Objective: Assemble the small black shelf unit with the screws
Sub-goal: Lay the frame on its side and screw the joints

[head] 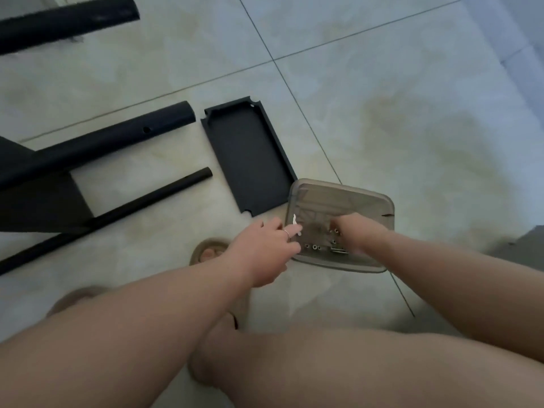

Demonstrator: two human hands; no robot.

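On the floor (412, 128) | our left hand (265, 248) at clear tray (341, 188) rim, right hand (359, 231) blurred over the screws (315, 247) | we cannot tell what either hand's fingers (294, 230) hold

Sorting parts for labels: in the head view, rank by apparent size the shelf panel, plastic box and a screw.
1-2. Shelf panel, plastic box: near alike, box closer to camera, so unranked.
3. Screw: plainly smallest.

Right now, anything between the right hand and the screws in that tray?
Nothing visible. The right hand is over the open translucent grey plastic tray, beside the small silver screws at its near edge. Blur hides whether it holds one.
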